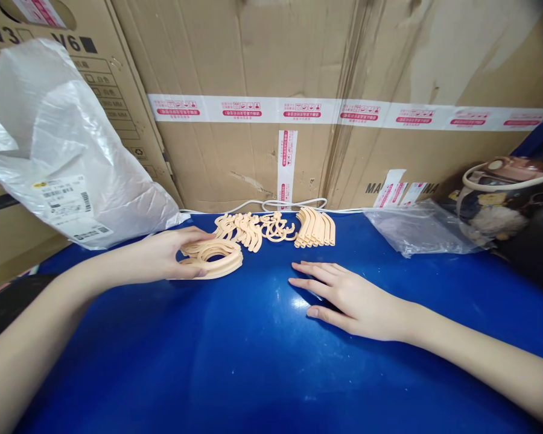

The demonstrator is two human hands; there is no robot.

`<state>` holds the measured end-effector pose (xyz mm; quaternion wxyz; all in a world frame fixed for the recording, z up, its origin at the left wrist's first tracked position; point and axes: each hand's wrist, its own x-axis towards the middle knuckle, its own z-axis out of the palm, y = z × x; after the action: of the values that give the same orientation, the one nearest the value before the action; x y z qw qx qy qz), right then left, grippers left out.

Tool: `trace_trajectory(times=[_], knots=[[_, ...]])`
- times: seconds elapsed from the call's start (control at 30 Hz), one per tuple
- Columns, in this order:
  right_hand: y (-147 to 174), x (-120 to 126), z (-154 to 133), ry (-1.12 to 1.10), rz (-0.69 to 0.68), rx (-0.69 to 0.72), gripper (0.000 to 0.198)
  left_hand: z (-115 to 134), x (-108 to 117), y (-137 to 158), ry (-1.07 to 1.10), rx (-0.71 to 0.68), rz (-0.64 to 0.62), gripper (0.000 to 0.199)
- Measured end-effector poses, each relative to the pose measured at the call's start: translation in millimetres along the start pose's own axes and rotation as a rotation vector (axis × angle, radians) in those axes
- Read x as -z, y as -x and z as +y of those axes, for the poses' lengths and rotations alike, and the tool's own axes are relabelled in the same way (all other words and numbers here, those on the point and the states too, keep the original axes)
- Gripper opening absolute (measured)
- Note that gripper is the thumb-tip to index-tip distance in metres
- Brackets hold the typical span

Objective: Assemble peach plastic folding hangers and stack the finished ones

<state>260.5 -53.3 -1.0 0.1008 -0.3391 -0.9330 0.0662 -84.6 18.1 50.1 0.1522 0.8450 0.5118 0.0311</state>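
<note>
My left hand [163, 256] is closed around the left end of a stack of beige curved plastic pieces [226, 265], thumb in front and fingers behind. The stack has rounded, ring-like openings. Over the blue tabletop, my right hand [348, 295] is open, fingers spread and pointing left, holding nothing. Behind the stack lies a group of wavy beige pieces [248, 232]. Beside them are small beige hook-shaped pieces [278, 229]. Bent beige tubes [317, 228] lie side by side, beyond the fingertips of my right hand.
Large cardboard boxes [235, 157] wall off the back of the blue table [235, 361]. A white plastic mailer bag [67, 138] leans at the left. A clear plastic bag [416, 232] and a brown-lidded bottle [502, 187] are at the right. A white cable [294, 205] runs along the back.
</note>
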Motion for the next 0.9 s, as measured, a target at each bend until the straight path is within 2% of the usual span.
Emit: trace_trajectory(times=[0.3, 0.7, 0.9], knots=[[-0.9, 0.3, -0.8, 0.047, -0.038, -0.018, 0.051, 6.5, 1.2, 5.2, 0.013, -0.025, 0.019, 0.064], [-1.2, -2.0, 0.8, 0.012, 0.010, 0.009, 0.049, 20.1, 4.6, 6.2, 0.016, -0.016, 0.010, 0.057], [-0.9, -2.3, 1.3, 0.007, 0.017, 0.009, 0.048, 4.7, -0.1, 1.0, 0.001, -0.013, -0.016, 0.066]])
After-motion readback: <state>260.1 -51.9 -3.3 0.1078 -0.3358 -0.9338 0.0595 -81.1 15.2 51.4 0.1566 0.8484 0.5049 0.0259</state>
